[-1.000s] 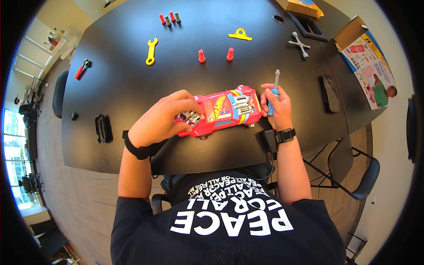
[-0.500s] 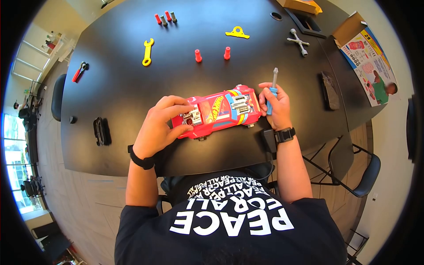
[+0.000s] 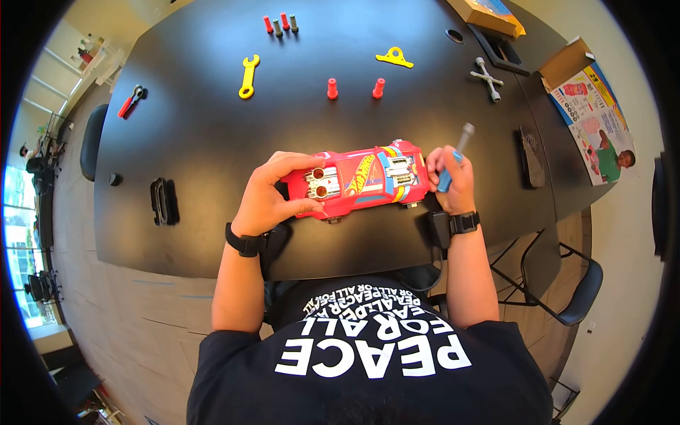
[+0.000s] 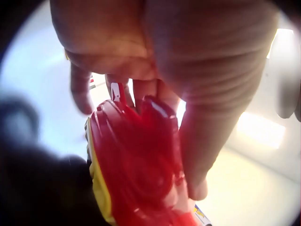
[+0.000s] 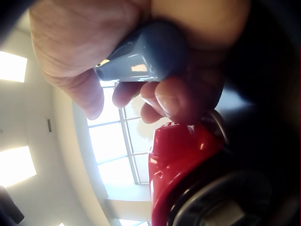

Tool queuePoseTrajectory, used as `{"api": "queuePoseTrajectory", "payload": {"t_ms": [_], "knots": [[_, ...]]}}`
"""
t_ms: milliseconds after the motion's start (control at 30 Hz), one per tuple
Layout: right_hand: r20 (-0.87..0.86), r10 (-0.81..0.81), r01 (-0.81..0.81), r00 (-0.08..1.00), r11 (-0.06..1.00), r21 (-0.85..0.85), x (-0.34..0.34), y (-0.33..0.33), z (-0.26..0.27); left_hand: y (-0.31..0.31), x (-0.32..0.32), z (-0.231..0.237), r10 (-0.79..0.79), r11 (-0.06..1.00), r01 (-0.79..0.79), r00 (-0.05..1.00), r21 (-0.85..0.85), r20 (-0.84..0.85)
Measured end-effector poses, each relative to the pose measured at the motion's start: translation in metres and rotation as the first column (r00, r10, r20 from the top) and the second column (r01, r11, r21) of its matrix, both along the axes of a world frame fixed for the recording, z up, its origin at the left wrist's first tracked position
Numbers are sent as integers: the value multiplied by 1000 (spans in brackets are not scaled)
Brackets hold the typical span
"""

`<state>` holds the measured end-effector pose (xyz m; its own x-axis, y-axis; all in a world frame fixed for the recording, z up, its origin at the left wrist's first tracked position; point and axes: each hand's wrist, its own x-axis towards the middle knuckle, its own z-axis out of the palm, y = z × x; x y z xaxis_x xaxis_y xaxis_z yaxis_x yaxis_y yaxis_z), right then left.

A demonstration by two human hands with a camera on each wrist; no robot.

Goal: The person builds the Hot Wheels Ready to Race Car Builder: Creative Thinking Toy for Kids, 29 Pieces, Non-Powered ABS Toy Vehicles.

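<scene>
A red toy car lies on the dark table, its silver engine part toward the left end. The left hand grips that end, thumb on the near side and fingers over the far side; in the left wrist view the hand spans the red body. Beside the car's right end, the right hand holds a blue-handled screwdriver, tip pointing up and away. The right wrist view has the blue handle in the curled right hand, fingertips by the red car.
Farther back are two red pegs, a yellow wrench, a yellow piece, several small pegs and a grey cross wrench. A red-handled tool lies left; a printed box stands right. Black cases flank the car.
The left hand has shifted back from the engine part to the car's end, uncovering two round openings. The screwdriver has tilted farther to the right in the right hand.
</scene>
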<state>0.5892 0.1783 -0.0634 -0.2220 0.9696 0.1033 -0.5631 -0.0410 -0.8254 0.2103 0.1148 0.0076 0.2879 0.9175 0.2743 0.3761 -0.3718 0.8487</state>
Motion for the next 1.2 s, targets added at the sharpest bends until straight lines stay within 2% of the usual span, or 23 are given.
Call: {"api": "queuePoseTrajectory", "payload": {"t_ms": [33,133,200,233,267,300,333,367,400,467,533,600,667,700,800,833,867,933,1000,1067,1133,1167,1200], "knots": [[7,12,-12,1000,1000,3,1,0,0,0,-1,-1,-13,999,16,998,-50,68],[20,7,-7,1000,1000,2,1,-2,5,0,-1,-6,-18,998,24,993,-54,118],[331,-33,49,943,998,-42,1,-4,20,0,-3,-10,-14,999,19,992,-40,127],[659,2,26,752,999,-33,7,-3,36,1,-3,-11,-25,999,30,990,-37,140],[663,3,16,748,1000,-22,-1,1,55,2,-4,-11,-34,999,39,988,-32,153],[805,-237,-52,544,948,314,-13,4,75,3,-5,-14,-39,999,43,989,-21,141],[798,-506,-197,328,789,581,-23,4,95,3,-5,-14,-37,999,40,989,-18,143],[879,-371,-243,301,861,447,-29,8,114,3,-5,-14,-46,999,48,989,-12,143],[877,-376,-240,299,860,451,-37,16,113,4,-4,-13,-57,998,58,988,-3,142],[870,-489,-425,63,775,467,-56,36,111,5,-4,-17,-61,998,60,988,8,142],[891,-410,-482,-194,831,277,-77,55,112,7,-5,-17,-58,998,56,988,21,142],[875,-324,-450,-359,882,142,-95,80,106,5,-4,-16,-66,998,64,986,17,154],[853,-278,-430,-442,900,70,-103,103,102,5,-5,-17,-64,998,61,987,26,147],[840,-365,-475,-402,867,149,-99,116,86,5,-5,-17,-62,998,58,988,31,140],[871,-341,-508,-352,852,129,-101,131,82,5,-4,-16,-65,997,59,989,49,135],[885,-417,-512,-208,817,265,-92,137,69,5,-5,-18,-69,997,62,988,54,138],[931,-327,-387,-161,889,245,-100,126,86,6,-5,-18,-49,998,42,989,52,138],[834,-551,-428,35,746,511,-94,105,100,7,-6,-18,-74,996,67,989,57,132],[947,-248,-324,207,896,305,-104,68,135,5,-7,-19,-49,998,42,988,52,147],[836,32,-383,548,898,217,-112,33,139,5,-4,-17,-53,998,46,987,48,152],[761,258,-513,595,851,113,-122,1,143,6,-2,-16,-53,997,44,987,59,149],[635,475,-531,609,839,-118,-129,-17,156,5,-1,-15,-52,997,43,989,68,139],[636,522,-554,569,815,-174,-133,-20,155,4,0,-14,-60,997,51,988,66,140]]}}
